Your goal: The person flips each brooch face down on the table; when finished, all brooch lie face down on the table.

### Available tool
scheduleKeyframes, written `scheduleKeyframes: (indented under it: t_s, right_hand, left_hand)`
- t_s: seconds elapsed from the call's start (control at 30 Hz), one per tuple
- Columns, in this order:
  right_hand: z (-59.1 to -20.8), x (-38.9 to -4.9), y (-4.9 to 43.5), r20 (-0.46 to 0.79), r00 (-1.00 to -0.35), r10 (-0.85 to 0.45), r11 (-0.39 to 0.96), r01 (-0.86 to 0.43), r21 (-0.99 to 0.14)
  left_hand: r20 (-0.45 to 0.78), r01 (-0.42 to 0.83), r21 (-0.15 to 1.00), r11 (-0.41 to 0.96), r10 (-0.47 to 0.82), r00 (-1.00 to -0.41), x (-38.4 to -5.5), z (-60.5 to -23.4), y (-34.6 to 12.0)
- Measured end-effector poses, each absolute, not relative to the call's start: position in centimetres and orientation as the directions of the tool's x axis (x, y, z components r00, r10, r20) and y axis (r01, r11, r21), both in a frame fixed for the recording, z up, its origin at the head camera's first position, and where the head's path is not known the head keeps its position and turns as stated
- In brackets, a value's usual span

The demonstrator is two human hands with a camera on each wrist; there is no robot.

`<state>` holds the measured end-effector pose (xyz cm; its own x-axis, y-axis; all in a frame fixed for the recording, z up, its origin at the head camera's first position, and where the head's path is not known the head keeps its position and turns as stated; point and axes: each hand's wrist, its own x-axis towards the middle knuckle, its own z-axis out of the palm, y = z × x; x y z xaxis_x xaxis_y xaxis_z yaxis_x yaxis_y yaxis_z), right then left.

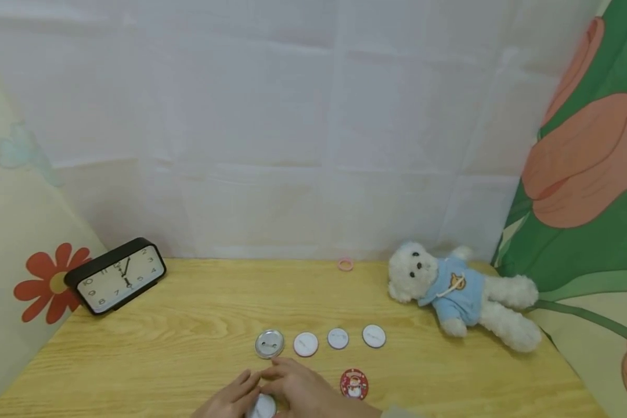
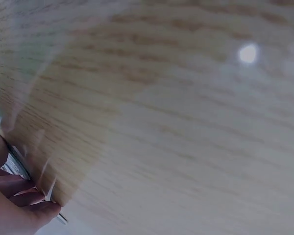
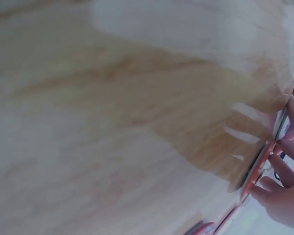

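At the front edge of the head view, my left hand [image 1: 230, 400] and right hand [image 1: 305, 390] close in on a white-backed pin badge [image 1: 263, 407] from both sides. Their fingers hold its rim, and the fingertips of the two hands nearly meet above it. Part of that badge is covered by fingers or cut off by the frame. Just right of my right hand, a red badge with a snowman picture [image 1: 354, 384] lies face up. In the left wrist view, my left hand [image 2: 14, 205] shows at the lower left corner; my right hand [image 3: 284, 181] shows at the right edge of its own view.
Beyond the hands, a silver-backed badge [image 1: 269, 343] and white-backed badges [image 1: 305, 344] lie in a row, pins up. A black clock [image 1: 120, 277] stands at the left. A white teddy bear [image 1: 460, 290] in blue lies at the right. Near the back sits a pink ring [image 1: 345, 265].
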<state>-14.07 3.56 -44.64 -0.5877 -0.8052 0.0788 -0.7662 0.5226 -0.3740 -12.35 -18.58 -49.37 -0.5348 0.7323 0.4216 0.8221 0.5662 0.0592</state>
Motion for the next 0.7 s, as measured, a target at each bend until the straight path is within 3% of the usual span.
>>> scheduleKeyframes:
  t_s: [0.07, 0.13, 0.27, 0.37, 0.47, 0.53, 0.7]
  right_hand:
    - [-44.7, -14.1, 3.5, 0.088, -0.580, -0.810, 0.518, -0.778, -0.356]
    - [-44.6, -14.1, 3.6, 0.106, -0.571, -0.814, 0.514, -0.794, -0.324]
    - [-43.9, -13.9, 4.8, 0.152, -0.546, -0.824, 0.495, -0.824, -0.276]
    - [-43.2, -13.8, 6.5, 0.120, -0.567, -0.815, 0.500, -0.792, -0.350]
    - [-42.7, -13.8, 8.4, 0.092, -0.594, -0.799, 0.521, -0.760, -0.388]
    - [-42.4, -13.8, 9.6, 0.087, -0.625, -0.775, 0.544, -0.732, -0.411]
    - [-41.5, -14.2, 11.4, 0.118, -0.693, -0.711, 0.605, -0.689, -0.399]
  left_hand:
    - [0.453, 0.835, 0.016, 0.550, 0.741, -0.496, -12.4, -49.4, -18.6]
    - [0.449, 0.835, 0.007, 0.550, 0.745, -0.494, -12.4, -49.3, -18.6]
    - [0.339, 0.791, 0.100, 0.603, 0.727, -0.597, -12.2, -48.4, -18.1]
    - [0.147, 0.677, 0.253, 0.691, 0.664, -0.733, -11.9, -47.4, -17.3]
    - [-0.019, 0.570, 0.336, 0.750, 0.610, -0.792, -11.7, -46.5, -16.1]
    - [-0.056, 0.561, 0.343, 0.754, 0.612, -0.789, -11.7, -46.1, -15.2]
    - [-0.006, 0.609, 0.272, 0.745, 0.634, -0.773, -11.6, -45.3, -12.5]
